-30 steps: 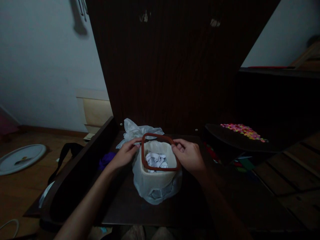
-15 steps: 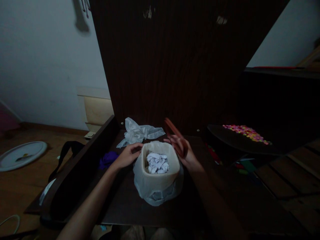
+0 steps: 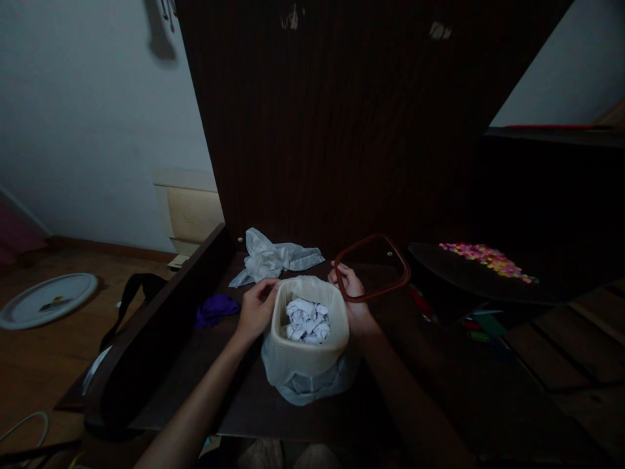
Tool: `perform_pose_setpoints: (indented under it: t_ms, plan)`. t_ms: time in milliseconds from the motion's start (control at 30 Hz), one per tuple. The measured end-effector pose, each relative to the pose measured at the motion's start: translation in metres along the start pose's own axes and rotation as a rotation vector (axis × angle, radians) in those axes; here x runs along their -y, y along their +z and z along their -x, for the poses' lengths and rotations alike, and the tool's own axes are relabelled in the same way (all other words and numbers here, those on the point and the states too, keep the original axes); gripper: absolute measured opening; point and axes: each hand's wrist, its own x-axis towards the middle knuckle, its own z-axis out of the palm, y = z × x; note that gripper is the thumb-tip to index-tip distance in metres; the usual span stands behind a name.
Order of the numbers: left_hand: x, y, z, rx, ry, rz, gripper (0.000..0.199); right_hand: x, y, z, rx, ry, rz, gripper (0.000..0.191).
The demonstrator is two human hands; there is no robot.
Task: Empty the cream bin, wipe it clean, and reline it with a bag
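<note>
A pale bin [image 3: 305,352], lined with a thin white bag folded down over its outside, stands on the dark surface. Crumpled white paper [image 3: 306,319] lies inside it. At the bin's left rim my left hand [image 3: 257,309] pinches the edge of the liner. My right hand [image 3: 350,286], beside the right rim, grips a reddish-brown rounded frame [image 3: 403,280] by its left side. The frame is tilted up, with its opening facing me.
Behind the bin lies a crumpled whitish bag [image 3: 273,255]. Purple cloth [image 3: 215,310] is at the left, by a raised dark side board [image 3: 156,326]. Colourful small pieces [image 3: 488,259] lie on a dark shelf at the right. A tall dark panel [image 3: 332,130] rises behind.
The brown frame has turned from nearly edge-on to showing its full outline, and extends farther right in my right hand. My left hand has shifted slightly right against the bin's rim.
</note>
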Motion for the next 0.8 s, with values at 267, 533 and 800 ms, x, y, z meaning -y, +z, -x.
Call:
perform_pose_setpoints:
  t_ms: [267,533,800]
  plan:
    - [0.004,-0.018,0.009,-0.144,0.013,-0.053,0.025,0.008,-0.006,0.004,-0.103,-0.062,0.002,0.032]
    - [0.004,-0.025,0.02,-0.124,-0.03,-0.057,0.027,0.008,-0.011,0.005,-0.174,-0.141,0.099,0.027]
    - [0.003,-0.038,0.003,-0.044,-0.086,0.061,0.032,0.039,-0.025,0.015,-0.202,-0.227,0.298,0.03]
